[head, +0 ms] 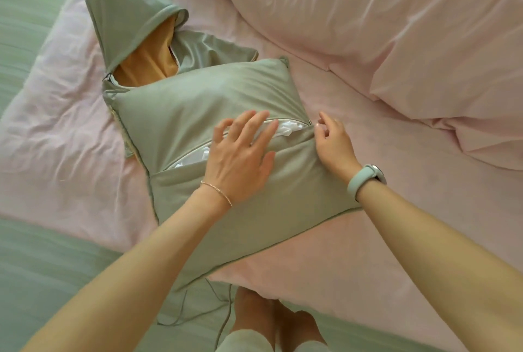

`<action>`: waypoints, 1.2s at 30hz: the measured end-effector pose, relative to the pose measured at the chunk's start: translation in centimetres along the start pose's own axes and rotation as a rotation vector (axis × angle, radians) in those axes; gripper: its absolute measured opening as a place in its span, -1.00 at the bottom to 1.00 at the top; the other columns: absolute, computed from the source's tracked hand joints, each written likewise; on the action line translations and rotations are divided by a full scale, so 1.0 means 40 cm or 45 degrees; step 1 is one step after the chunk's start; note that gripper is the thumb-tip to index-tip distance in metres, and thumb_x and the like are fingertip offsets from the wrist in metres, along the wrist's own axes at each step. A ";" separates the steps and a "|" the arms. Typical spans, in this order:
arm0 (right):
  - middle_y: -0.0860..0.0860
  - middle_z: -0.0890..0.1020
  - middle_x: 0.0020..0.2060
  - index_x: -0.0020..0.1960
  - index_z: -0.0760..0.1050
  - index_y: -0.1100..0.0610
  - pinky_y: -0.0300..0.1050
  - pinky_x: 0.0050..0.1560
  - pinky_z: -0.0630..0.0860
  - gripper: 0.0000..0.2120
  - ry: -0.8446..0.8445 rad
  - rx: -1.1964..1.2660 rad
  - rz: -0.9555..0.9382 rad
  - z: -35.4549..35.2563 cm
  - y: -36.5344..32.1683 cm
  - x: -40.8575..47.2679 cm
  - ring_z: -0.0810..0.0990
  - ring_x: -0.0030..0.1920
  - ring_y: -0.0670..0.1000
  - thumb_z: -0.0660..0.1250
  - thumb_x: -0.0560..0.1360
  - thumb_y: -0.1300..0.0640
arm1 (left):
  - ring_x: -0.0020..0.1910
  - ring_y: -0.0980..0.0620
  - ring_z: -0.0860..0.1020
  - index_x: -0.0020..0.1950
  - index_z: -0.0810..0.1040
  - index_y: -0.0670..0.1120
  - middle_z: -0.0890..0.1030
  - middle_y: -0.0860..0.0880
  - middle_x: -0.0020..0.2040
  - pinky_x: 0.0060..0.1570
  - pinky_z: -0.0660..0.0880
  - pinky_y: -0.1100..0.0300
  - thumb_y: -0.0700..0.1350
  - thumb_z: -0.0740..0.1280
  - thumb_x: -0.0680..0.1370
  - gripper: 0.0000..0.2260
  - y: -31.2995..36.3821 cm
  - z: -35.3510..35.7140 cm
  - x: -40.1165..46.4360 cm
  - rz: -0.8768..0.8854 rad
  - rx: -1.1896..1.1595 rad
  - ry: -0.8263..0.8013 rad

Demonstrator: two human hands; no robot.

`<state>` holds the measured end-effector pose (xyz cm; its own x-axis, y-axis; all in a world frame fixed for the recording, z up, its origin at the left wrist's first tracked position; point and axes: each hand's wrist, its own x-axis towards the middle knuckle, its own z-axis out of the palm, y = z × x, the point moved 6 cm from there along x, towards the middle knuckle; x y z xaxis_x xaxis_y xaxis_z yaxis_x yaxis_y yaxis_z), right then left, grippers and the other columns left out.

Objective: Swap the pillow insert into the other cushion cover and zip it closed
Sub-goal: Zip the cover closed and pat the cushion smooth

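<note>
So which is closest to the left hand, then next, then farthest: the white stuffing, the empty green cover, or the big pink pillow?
From the left hand:
1. White stuffing, under its fingertips in the open zip.
2. Empty green cover, up on the left.
3. Big pink pillow, far right.

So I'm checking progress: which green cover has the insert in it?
The near cover under both hands: plump, white insert showing at its zip. The far cover lies limp, tan lining exposed.

Pink bed (325, 252) carries everything. Stuffed green cushion (198, 108) lies mid-bed, empty cover (135, 26) touching behind it. Pink duvet (396, 26) bunched far right.
</note>
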<state>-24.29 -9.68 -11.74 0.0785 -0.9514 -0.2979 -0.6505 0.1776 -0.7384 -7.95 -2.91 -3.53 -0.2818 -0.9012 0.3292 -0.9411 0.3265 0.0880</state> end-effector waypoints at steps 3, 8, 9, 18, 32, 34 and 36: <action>0.05 0.54 -0.23 -0.12 0.51 0.20 -0.10 -0.04 0.31 -0.79 -0.052 -0.048 0.046 0.012 -0.007 0.061 0.42 -0.09 0.08 0.14 0.58 0.17 | 0.15 -0.07 0.50 0.22 0.53 -0.11 0.58 -0.05 0.17 0.01 0.31 0.08 -0.06 0.16 0.45 -0.62 0.040 0.084 0.065 0.257 -0.104 -0.266; 0.00 0.57 -0.09 0.02 0.56 0.18 -0.22 0.00 0.38 -0.84 -0.231 -0.069 0.243 0.015 0.003 0.080 0.50 -0.04 -0.05 0.32 0.50 0.12 | -0.07 -0.09 0.55 -0.21 0.55 -0.14 0.62 -0.06 -0.28 -0.01 0.25 0.07 0.01 0.08 0.49 -0.67 0.007 0.155 0.022 0.233 0.071 -0.557; -0.02 0.55 -0.10 0.01 0.54 0.17 -0.24 -0.02 0.36 -0.86 -0.273 -0.119 0.254 0.018 -0.001 0.080 0.48 -0.04 -0.06 0.32 0.50 0.13 | -0.06 -0.08 0.55 -0.28 0.53 -0.14 0.61 -0.06 -0.34 0.03 0.24 0.06 0.03 0.07 0.49 -0.65 -0.002 0.154 0.018 0.208 0.074 -0.568; 0.15 0.54 -0.05 -0.01 0.50 0.29 -0.25 -0.01 0.29 -0.87 -0.130 -0.343 -0.024 -0.012 -0.057 0.066 0.47 0.00 0.13 0.18 0.52 0.31 | 0.14 -0.09 0.56 -0.20 0.56 -0.09 0.65 0.02 -0.01 0.16 0.17 -0.02 0.03 0.13 0.43 -0.72 -0.013 0.101 0.048 0.297 -0.224 -0.558; -0.11 0.49 -0.32 -0.18 0.43 0.05 -0.10 -0.10 0.45 -0.79 0.438 0.401 0.228 -0.109 -0.177 -0.003 0.45 -0.35 -0.20 0.23 0.52 0.34 | 0.25 -0.11 0.35 0.22 0.52 0.04 0.52 -0.05 0.23 0.24 0.18 -0.10 0.19 0.12 0.44 -0.55 -0.133 0.015 0.218 0.017 -0.316 -0.423; -0.10 0.49 -0.33 -0.19 0.43 0.04 -0.13 -0.12 0.44 -0.77 0.437 0.440 0.163 -0.157 -0.229 0.023 0.44 -0.36 -0.19 0.23 0.51 0.35 | 0.27 -0.15 0.33 0.36 0.38 0.09 0.39 -0.08 0.35 0.17 0.25 -0.05 0.34 -0.04 0.37 -0.35 -0.150 0.021 0.245 -0.191 -0.242 -0.605; -0.11 0.49 -0.35 -0.18 0.44 0.07 -0.21 -0.15 0.41 -0.80 0.401 0.397 0.110 -0.207 -0.264 0.041 0.43 -0.36 -0.20 0.23 0.51 0.35 | 0.11 -0.18 0.43 0.33 0.42 0.03 0.48 -0.14 0.19 0.01 0.36 0.01 0.36 -0.06 0.38 -0.33 -0.139 -0.013 0.254 -0.260 -0.277 -0.586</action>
<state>-23.55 -15.18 0.56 -0.2312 -0.9515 -0.2030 -0.3825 0.2808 -0.8803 -5.48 -13.73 -0.21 -0.1959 -0.9682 -0.1559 -0.9386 0.1390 0.3158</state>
